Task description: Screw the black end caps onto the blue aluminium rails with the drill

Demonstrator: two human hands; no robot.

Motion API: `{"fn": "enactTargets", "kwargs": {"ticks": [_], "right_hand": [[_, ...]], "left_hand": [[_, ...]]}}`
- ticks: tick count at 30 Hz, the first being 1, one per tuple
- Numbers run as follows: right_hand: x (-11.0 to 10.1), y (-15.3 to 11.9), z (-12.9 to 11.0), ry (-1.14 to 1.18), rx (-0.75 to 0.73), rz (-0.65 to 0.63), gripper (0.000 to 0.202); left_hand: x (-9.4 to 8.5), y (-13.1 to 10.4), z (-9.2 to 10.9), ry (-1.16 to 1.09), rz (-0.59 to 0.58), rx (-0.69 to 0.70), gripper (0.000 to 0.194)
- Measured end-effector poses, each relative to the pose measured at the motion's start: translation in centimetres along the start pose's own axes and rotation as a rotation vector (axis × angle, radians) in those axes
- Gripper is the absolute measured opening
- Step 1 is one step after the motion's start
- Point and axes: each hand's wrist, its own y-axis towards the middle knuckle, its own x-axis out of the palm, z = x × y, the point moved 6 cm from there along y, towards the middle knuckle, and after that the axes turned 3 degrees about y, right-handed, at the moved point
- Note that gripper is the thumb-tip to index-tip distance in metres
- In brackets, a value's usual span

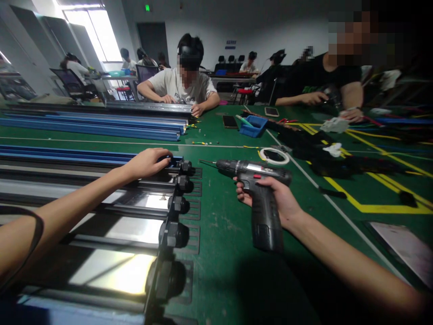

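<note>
My right hand (270, 192) is wrapped around the grip of a black cordless drill (267, 212). The drill's thin bit (207, 161) points left toward the end of the farthest rail in the near row, with a gap between them. My left hand (149, 163) is closed over the end of that blue metal rail (122, 157), fingers bent over its far side. Below it lie more long rails with shiny metal faces (131, 232). Black cable glands (182, 183) and flat slotted brackets (194, 208) stick out from their right ends.
Across the green table (223, 253), more blue rails (135, 128) lie before a seated person in a white shirt. A blue bin (252, 126), a white tape roll (274, 156), phones and dark cable bundles (304, 144) are to the right. Another person in black works there.
</note>
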Motion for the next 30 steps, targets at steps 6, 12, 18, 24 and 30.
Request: {"fn": "enactTargets", "kwargs": {"ticks": [6,12,18,24,30], "right_hand": [[-0.2,0.3,0.1,0.009,0.028,0.006,0.042],[-0.5,0.7,-0.1,0.057,0.050,-0.013,0.040],[-1.3,0.8,-0.9,0.048,0.119,-0.002,0.043],[-1.8,-0.2,-2.1,-0.094,0.111,0.218,0.039],[-2.5,-2.3,-3.5,-0.399,0.147,0.359,0.030]], "left_hand": [[0.1,0.1,-0.1,0.004,0.004,0.004,0.049],[0.1,0.1,-0.2,-0.001,0.006,0.007,0.051],[0.1,0.1,-0.3,-0.015,0.009,0.011,0.050],[0.0,0.0,-0.4,-0.034,0.019,-0.001,0.049],[0.2,0.0,-0.5,-0.025,0.011,-0.007,0.052]]}}
